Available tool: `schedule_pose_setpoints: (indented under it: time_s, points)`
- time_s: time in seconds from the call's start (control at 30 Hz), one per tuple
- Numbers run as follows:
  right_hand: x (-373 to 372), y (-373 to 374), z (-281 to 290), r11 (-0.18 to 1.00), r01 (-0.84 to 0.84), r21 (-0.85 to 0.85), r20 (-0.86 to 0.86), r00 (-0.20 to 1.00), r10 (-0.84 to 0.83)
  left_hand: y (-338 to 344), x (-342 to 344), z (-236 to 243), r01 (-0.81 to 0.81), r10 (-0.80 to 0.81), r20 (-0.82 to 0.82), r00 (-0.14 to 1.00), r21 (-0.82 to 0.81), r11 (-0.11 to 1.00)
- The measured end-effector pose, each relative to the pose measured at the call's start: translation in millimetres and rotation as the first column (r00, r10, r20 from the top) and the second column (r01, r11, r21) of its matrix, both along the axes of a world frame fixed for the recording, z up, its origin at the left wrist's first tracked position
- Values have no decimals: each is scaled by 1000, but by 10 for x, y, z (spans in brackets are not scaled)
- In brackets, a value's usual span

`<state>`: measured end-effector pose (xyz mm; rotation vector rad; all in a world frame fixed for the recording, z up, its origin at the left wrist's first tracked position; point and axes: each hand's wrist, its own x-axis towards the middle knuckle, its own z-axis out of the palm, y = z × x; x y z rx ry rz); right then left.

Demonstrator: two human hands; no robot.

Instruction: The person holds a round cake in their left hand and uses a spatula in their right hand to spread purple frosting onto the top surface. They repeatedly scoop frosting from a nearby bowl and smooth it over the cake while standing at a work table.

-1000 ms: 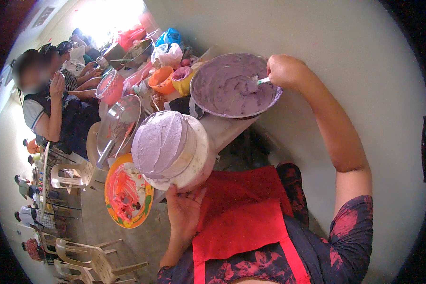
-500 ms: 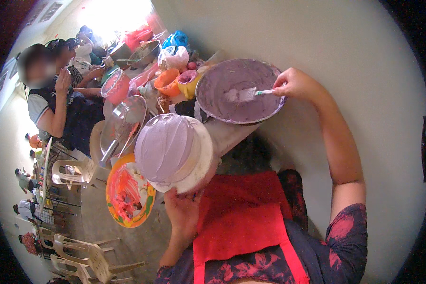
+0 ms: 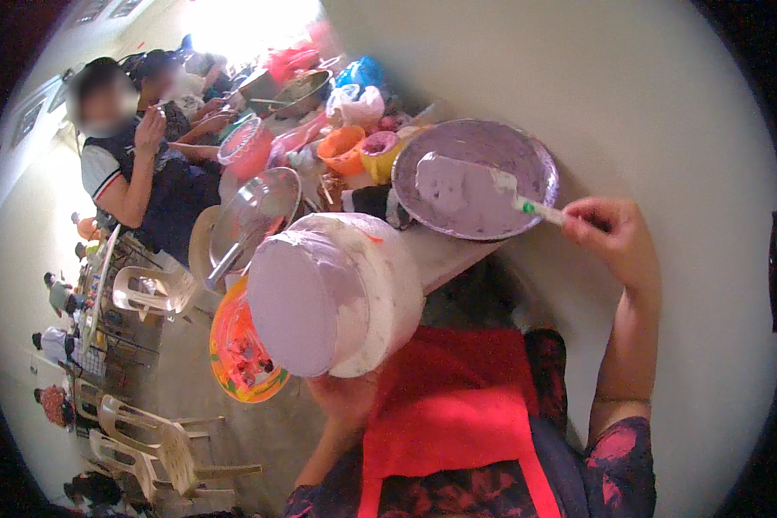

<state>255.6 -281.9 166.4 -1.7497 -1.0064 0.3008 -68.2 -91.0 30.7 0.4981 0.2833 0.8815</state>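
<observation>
Pinching the spatula (image 3: 544, 212) over the bowl (image 3: 537, 164) with right hand (image 3: 628, 246), perhaps for reach; apparently steadying cake (image 3: 298, 298), left of bowl, with half-hidden left hand (image 3: 345, 396).

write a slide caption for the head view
Right hand holds a spatula over a bowl of lilac frosting, left hand at the white base under a lilac-coated cake.

Right arm (image 3: 628, 345) held forward, right grip (image 3: 611, 237) pinched, left grip (image 3: 347, 397) lower, partly hidden, perhaps palm-up
</observation>
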Motion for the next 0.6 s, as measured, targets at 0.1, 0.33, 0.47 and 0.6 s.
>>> schedule_pose_setpoints:
  time_s: [0.1,0.33,0.47,0.6]
  points:
    - [-358,37,20,1000,-16,0,-6,1000,16,-46,93,137,0,-4,45,999,91,996]
    - [-823,166,-152,990,-93,104,82,993,84,-50,76,62,-1,-5,37,999,148,989]
    - [-977,218,-224,978,-139,155,283,955,91,-45,99,67,-20,18,15,1000,175,984]
    - [-1094,215,-358,943,-295,152,456,867,198,3,103,-2,-48,56,-25,998,253,966]
